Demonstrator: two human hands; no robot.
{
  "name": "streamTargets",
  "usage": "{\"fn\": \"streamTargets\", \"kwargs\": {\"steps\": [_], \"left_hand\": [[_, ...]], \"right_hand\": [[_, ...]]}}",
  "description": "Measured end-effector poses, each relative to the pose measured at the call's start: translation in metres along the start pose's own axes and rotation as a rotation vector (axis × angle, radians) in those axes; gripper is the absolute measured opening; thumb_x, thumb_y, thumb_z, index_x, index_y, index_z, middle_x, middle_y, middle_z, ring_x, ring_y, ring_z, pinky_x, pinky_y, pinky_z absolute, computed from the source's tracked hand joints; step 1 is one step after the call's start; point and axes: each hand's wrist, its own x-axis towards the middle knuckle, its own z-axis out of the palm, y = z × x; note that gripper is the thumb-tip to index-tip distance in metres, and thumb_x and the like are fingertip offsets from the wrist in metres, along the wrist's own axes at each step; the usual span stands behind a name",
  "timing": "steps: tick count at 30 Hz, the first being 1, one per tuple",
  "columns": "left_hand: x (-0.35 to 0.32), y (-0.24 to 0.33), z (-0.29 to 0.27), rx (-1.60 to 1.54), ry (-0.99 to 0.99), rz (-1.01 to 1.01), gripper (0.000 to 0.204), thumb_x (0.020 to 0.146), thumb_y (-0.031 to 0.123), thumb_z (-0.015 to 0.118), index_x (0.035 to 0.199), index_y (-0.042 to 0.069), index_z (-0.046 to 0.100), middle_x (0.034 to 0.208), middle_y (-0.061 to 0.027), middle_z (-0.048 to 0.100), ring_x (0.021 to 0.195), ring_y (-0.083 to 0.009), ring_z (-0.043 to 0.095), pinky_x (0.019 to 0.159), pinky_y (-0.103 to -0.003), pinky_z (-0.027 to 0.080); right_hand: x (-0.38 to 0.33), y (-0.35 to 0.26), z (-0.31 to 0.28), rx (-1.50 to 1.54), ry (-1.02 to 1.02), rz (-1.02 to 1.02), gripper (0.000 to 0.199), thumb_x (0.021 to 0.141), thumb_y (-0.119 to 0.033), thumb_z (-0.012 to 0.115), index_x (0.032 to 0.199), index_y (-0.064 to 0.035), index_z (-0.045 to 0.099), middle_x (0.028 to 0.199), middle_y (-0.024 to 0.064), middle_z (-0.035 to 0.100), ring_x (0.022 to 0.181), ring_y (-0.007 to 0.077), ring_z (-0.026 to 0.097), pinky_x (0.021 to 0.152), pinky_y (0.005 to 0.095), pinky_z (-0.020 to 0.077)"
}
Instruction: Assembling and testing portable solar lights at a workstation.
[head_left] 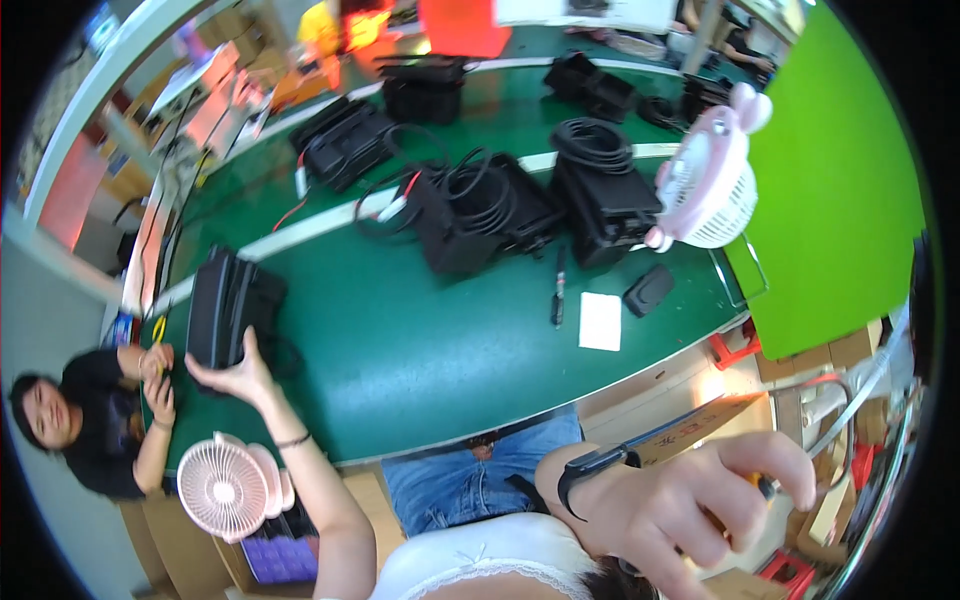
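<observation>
Hands first, from my remote seat: the left hand (pixel 238 376) stands with thumb and fingers apart at the near end of a black case (pixel 212 300), though I cannot tell whether they press on it. My right hand (pixel 690 510) is raised at the near right, off the surface, fingers bent; I cannot tell whether they pinch anything.

Largest is the green surface (pixel 370 370), with a bright green panel (pixel 840 200) along its right. More black cases (pixel 450 225) with coiled cables sit toward the middle and far side. The case at my left hand lies at the left of the surface. I judge it stiff and boxy, with some weight, its smooth shell perhaps slippery; I would take it by both long sides, low down, rather than by one end, keeping fingers clear of loose cable.

Smaller, a pink and white fan (pixel 715 190) stands at the right. Smaller again are a white square (pixel 600 321), a dark rounded block (pixel 650 290) and a slim black pen (pixel 558 295).
</observation>
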Motion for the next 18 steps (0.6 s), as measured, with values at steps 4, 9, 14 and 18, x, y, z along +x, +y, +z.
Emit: {"fn": "streamTargets", "kwargs": {"steps": [4, 9, 14, 18], "left_hand": [[0.003, 0.020, -0.031, 0.475, 0.092, 0.357, 0.105, 0.059, 0.046, 0.092, 0.139, -0.003, 0.045, 0.139, -0.0212, 0.046, 0.130, -0.0411, 0.040, 0.113, -0.053, 0.029], [-0.015, 0.077, -0.017, 0.147, 0.142, 0.500, 0.056, 0.080, 0.016, 0.081, 0.125, 0.001, 0.052, 0.140, -0.0205, 0.045, 0.128, -0.0362, 0.045, 0.108, -0.048, 0.039], [-0.022, 0.108, 0.025, -0.110, -0.320, 0.451, 0.039, 0.094, 0.010, 0.061, 0.129, -0.004, 0.052, 0.139, -0.0180, 0.048, 0.130, -0.0343, 0.046, 0.111, -0.046, 0.034], [-0.008, 0.076, 0.092, -0.188, -0.557, 0.323, 0.050, 0.093, 0.011, 0.059, 0.139, 0.000, 0.045, 0.142, -0.0168, 0.047, 0.133, -0.0346, 0.043, 0.113, -0.045, 0.032]], "right_hand": [[-0.017, -0.026, -0.042, -0.039, 0.144, 0.033, 0.017, 0.106, -0.033, 0.043, 0.116, -0.0236, 0.052, 0.073, 0.0001, 0.056, 0.053, 0.0072, 0.055, 0.059, 0.0352, 0.0575], [-0.039, -0.027, -0.111, -1.074, 0.568, 0.210, 0.042, 0.104, -0.049, 0.036, 0.135, -0.0216, 0.035, 0.064, 0.0056, 0.050, 0.047, 0.0130, 0.048, 0.049, 0.0270, 0.0482], [-0.104, -0.040, -0.188, -1.925, 0.564, 0.510, 0.034, 0.100, -0.021, 0.056, 0.130, -0.0075, 0.048, 0.078, 0.0037, 0.057, 0.061, 0.0099, 0.051, 0.057, 0.0264, 0.0444], [-0.157, -0.045, -0.213, -2.155, 0.461, 0.696, 0.030, 0.091, -0.011, 0.064, 0.119, -0.0071, 0.054, 0.095, 0.0103, 0.071, 0.076, 0.0281, 0.070, 0.067, 0.0336, 0.0550]]}}
